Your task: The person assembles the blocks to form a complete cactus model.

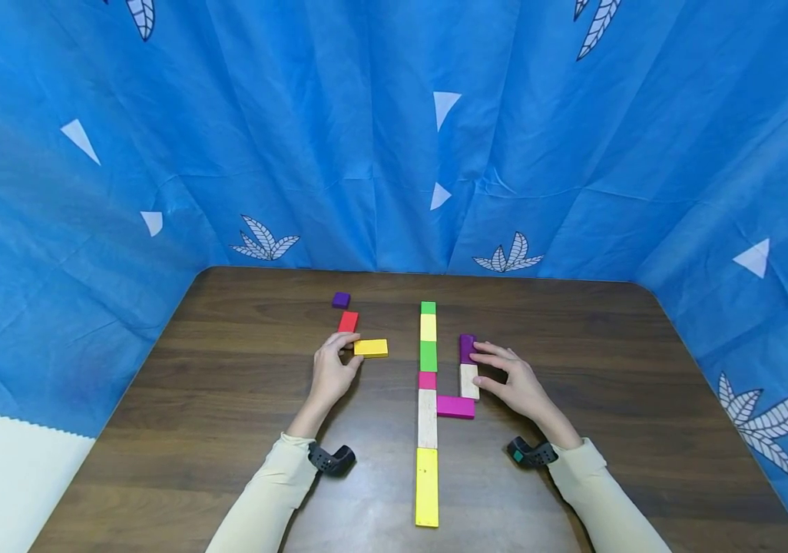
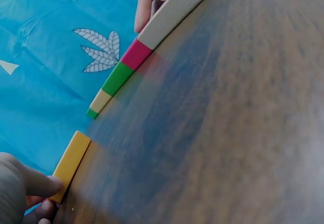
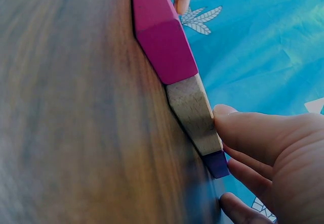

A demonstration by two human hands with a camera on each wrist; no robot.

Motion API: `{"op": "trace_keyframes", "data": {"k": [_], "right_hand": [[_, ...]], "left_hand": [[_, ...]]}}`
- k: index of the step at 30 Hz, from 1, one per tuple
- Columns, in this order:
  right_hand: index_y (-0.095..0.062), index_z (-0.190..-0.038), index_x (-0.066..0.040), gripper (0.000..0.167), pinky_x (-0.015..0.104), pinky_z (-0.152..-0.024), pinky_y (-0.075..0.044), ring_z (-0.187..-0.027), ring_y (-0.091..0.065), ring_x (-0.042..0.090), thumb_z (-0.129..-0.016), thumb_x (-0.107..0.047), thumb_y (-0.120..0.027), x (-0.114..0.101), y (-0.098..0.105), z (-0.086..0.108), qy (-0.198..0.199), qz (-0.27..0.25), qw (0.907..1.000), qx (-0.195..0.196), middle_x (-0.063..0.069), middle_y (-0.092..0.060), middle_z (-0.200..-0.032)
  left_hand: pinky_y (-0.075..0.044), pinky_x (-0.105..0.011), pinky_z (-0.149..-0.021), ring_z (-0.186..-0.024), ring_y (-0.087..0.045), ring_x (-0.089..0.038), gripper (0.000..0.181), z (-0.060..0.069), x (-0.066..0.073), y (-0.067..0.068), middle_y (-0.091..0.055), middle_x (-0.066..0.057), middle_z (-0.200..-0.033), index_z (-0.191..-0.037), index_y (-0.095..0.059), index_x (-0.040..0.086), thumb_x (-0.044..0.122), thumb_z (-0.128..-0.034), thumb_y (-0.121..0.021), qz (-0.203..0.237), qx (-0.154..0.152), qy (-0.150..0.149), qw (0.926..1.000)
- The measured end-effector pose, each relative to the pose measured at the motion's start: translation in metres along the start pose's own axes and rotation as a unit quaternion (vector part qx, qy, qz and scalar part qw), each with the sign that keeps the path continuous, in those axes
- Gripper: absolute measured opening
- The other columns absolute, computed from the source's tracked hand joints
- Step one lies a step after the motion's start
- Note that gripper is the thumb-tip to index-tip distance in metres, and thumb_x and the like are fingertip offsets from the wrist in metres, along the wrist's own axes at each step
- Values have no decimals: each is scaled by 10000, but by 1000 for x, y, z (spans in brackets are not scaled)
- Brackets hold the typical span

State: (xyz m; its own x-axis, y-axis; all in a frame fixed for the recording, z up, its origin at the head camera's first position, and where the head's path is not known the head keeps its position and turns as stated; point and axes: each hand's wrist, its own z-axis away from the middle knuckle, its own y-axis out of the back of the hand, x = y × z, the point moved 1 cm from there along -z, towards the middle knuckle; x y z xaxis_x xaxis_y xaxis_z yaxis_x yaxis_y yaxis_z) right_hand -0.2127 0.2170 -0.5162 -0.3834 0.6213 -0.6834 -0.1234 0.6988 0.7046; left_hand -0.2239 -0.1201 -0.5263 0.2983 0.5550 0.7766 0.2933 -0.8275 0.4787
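My left hand [image 1: 332, 374] pinches the left end of a yellow block [image 1: 370, 349] between thumb and fingers; in the left wrist view the thumb lies against that block [image 2: 72, 161]. Just above the fingers is a red block [image 1: 349, 321], partly covered by the hand. My right hand [image 1: 517, 384] touches the right side of a short column. Its thumb is at a pale wooden block [image 1: 468, 382] and its forefinger at a purple block [image 1: 467, 349]. Below them a magenta block [image 1: 455, 407] lies crosswise. The right wrist view shows the thumb against the pale block [image 3: 195, 115].
A long line of blocks runs down the table's middle: green [image 1: 428, 356], pale yellow [image 1: 428, 328], pink [image 1: 427, 380], whitish [image 1: 427, 418] and long yellow [image 1: 426, 488]. The magenta block meets this line. A small dark purple block [image 1: 342, 300] lies at the back left. Blue curtain [image 1: 394, 153] surrounds the table.
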Motion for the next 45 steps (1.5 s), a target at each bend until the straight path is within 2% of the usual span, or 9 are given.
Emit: {"op": "trace_keyframes", "data": {"k": [8,19,25,35,45], "right_hand": [[-650,-1272,-73,440,647,-1158,-172,-1383,-394,396,-864,-214,-736,0,0,0,30,48,10000,23,157,-528,-1429],[-649,-1275,-73,439,653,-1156,-175,-1389,-386,392,-870,-223,-729,-1,0,-1,-40,-9,10000,-1,148,-519,-1440],[-645,-1281,-77,443,656,-1154,-178,-1391,-385,380,-866,-207,-732,-1,-1,-1,20,-32,10000,11,144,-520,-1440],[-651,-1270,-68,438,648,-1154,-178,-1370,-405,395,-863,-207,-734,0,-1,-2,151,-15,9999,64,162,-529,-1425],[-644,-1283,-75,444,646,-1160,-172,-1378,-400,386,-867,-203,-731,0,0,-1,10,-20,10000,-30,152,-517,-1439]], "left_hand": [[-558,-368,-794,-880,-669,-258,299,-1,-1,-1,-719,-131,-1017,-1021,-740,-5,-86,-735,-769,94,-99,110,9998],[-569,-375,-806,-886,-676,-259,292,-2,15,-11,-718,-142,-1034,-1021,-735,-12,-103,-744,-756,371,-471,107,9981],[-565,-378,-798,-878,-668,-256,285,0,23,-19,-722,-135,-1010,-1019,-731,-23,-96,-745,-759,447,-650,-73,9969],[-567,-352,-805,-872,-672,-262,283,2,23,-28,-721,-146,-999,-1005,-730,-36,-103,-732,-757,539,-589,-218,9966],[-571,-344,-799,-877,-682,-249,293,4,22,-31,-724,-141,-1006,-1001,-735,-24,-98,-720,-772,453,-587,-291,9968]]}}
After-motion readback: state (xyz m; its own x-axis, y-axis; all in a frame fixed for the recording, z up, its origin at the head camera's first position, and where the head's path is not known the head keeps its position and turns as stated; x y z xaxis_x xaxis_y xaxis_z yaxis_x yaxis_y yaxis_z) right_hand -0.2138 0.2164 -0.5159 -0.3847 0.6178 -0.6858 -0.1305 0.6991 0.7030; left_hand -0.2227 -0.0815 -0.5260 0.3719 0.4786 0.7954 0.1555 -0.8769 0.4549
